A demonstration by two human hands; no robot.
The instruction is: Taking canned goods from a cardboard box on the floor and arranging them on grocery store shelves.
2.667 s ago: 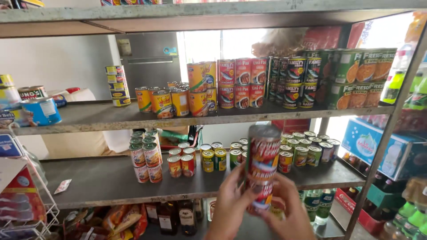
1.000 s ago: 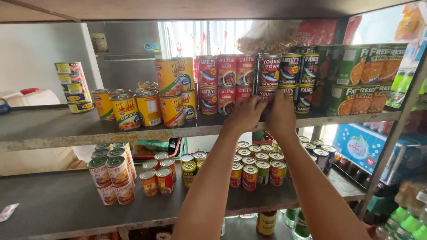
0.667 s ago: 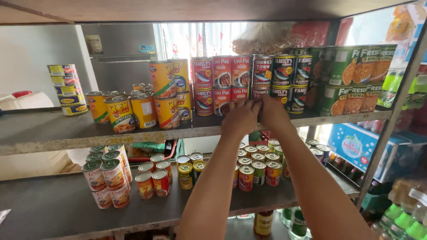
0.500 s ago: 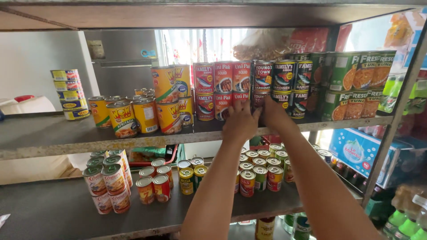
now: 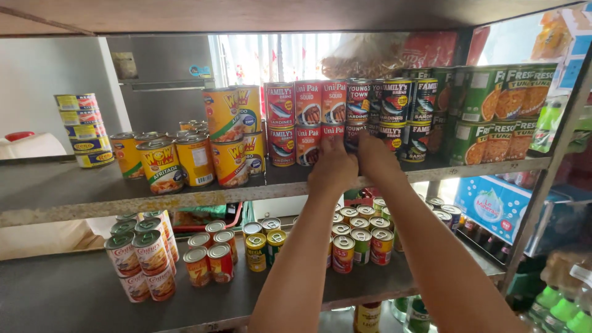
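Both my arms reach up to the middle shelf (image 5: 185,197). My left hand (image 5: 333,165) wraps the lower part of a red can (image 5: 333,130) in the bottom row of a two-high stack. Right beside it, my right hand (image 5: 375,157) is closed around the neighbouring dark blue can (image 5: 356,133). On top of these two stand another red can (image 5: 333,102) and another dark can (image 5: 357,100). More red cans (image 5: 280,123) line up to the left, dark cans (image 5: 398,102) to the right.
Large yellow cans (image 5: 196,159) stand left of the stack, green cans (image 5: 493,108) at the right end. The shelf below carries several small cans (image 5: 361,237) and a stacked cluster (image 5: 139,256). A blue box (image 5: 493,206) and bottles (image 5: 555,305) sit at the lower right.
My hands lifted the cans from below up to the middle shelf and pushed them into the row. Over the last second they slid down onto the bottom cans.
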